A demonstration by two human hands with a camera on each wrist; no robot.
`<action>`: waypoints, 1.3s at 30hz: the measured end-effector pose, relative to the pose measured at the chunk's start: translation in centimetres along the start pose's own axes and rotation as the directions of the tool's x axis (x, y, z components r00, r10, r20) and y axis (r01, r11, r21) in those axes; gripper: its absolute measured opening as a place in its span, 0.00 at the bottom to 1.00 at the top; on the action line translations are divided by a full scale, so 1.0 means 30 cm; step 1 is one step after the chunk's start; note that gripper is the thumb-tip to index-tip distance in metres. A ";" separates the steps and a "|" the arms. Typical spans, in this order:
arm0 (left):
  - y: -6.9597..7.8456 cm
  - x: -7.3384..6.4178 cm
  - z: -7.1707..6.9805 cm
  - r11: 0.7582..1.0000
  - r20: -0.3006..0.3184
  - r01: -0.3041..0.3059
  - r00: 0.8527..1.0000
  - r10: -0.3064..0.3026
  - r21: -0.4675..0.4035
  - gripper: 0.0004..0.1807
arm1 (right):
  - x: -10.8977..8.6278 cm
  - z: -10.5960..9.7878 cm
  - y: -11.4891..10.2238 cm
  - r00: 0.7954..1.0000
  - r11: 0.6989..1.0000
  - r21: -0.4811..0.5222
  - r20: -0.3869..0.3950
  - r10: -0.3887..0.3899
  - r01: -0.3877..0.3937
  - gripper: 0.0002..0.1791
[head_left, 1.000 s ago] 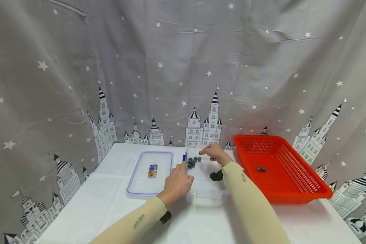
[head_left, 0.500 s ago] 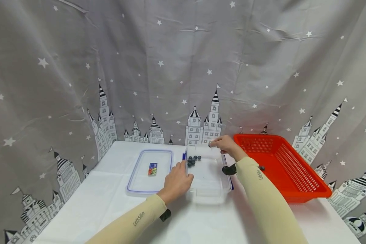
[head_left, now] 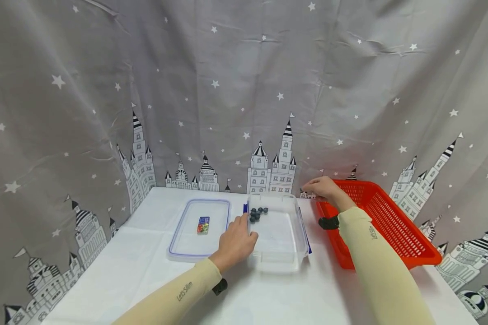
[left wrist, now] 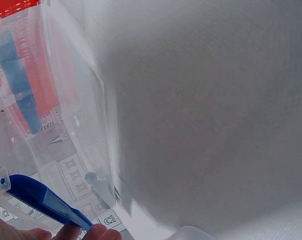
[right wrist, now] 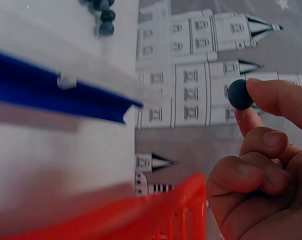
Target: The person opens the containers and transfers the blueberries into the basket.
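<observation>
A clear plastic container (head_left: 280, 234) with blue side latches stands mid-table, several blueberries (head_left: 255, 217) clustered at its far left inside. My left hand (head_left: 236, 241) grips its left wall; in the left wrist view the fingertips lie at a lowered blue latch (left wrist: 43, 201). My right hand (head_left: 327, 189) is raised over the gap between the container and a red basket (head_left: 384, 258). Thumb and index finger pinch one blueberry (right wrist: 239, 94), its other fingers curled in. The right arm hides much of the basket's inside.
Left of the container lies its clear lid (head_left: 182, 246) with a blue seal and a small printed label (head_left: 203, 225). A grey curtain (head_left: 244, 90) with castle prints hangs behind the white table (head_left: 138, 271).
My right hand has carried the pinched blueberry from above the container to the right, towards the red basket. My left hand has stayed at the container's left wall.
</observation>
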State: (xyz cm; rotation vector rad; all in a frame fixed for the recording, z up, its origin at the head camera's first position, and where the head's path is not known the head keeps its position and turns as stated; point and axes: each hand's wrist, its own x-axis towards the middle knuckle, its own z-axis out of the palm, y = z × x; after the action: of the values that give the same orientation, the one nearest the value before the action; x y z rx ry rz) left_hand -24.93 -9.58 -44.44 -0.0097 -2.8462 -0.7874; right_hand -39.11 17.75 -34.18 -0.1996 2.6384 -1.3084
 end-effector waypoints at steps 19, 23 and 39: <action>0.003 0.002 -0.001 1.000 -0.004 -0.001 1.000 0.001 -0.003 0.38 | -0.093 -0.167 0.173 0.999 0.999 -0.038 -0.031 0.030 -0.031 0.23; 0.001 0.003 -0.002 1.000 -0.002 0.000 1.000 0.000 0.003 0.38 | -0.101 -0.186 0.217 0.998 0.998 -0.020 -0.035 0.061 -0.062 0.23; 0.006 0.000 -0.003 1.000 -0.004 -0.006 1.000 0.006 -0.003 0.37 | -0.098 -0.223 0.395 0.979 0.978 -0.054 -0.043 0.199 -0.201 0.22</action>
State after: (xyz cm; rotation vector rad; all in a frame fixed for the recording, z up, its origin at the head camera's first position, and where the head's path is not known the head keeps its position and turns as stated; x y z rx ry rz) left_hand -24.90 -9.48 -44.28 -0.0165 -2.8402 -0.7899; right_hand -38.21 30.65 -39.34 0.0821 2.6482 -1.1827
